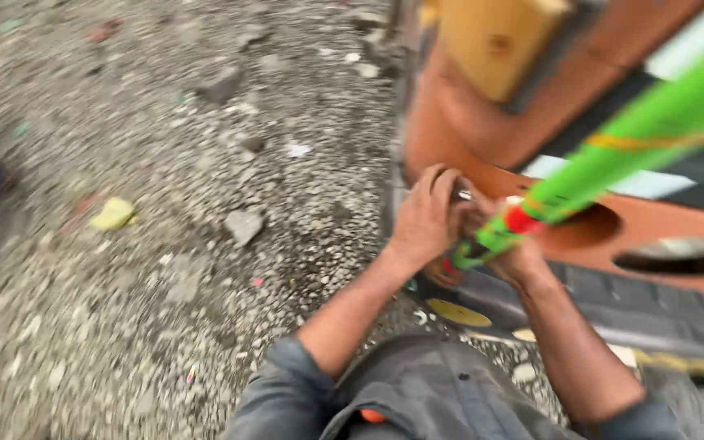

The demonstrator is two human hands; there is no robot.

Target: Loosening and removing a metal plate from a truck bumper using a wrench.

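Hands, two, bare, meeting just right of frame centre over a small metal part. Left hand (427, 213) curled, fingers bent down over the top of a short silvery piece (464, 195) that shows at its 2 o'clock edge; its grip looks pressed together on that piece, though blur hides the fingertips. Right hand (508, 257) lies underneath and at 4 o'clock from the left, mostly covered; whether its grip is closed or loose I cannot tell.

Green tube (613, 155) — long, bright, with a red band (521, 219) near its lower end and a yellow band higher up — runs from the hands toward 2 o'clock and out of frame. Its lower end sits against the right hand, touching or just beside the metal piece.

Handling, as a judgement: the tube looks stiff, light and smooth-skinned, likely slippery; best held near the red band, close to the joint. The metal piece is small and hard, suited to a fingertip pinch.

Surroundings: orange vehicle body (450, 122) at 1 o'clock, with a dark tyre (613, 301) below it at 4 o'clock; gravel ground (165, 244) fills 9 o'clock, carrying a yellow scrap (113, 213) and loose stones. Grey shirt sleeves — at 6 o'clock.
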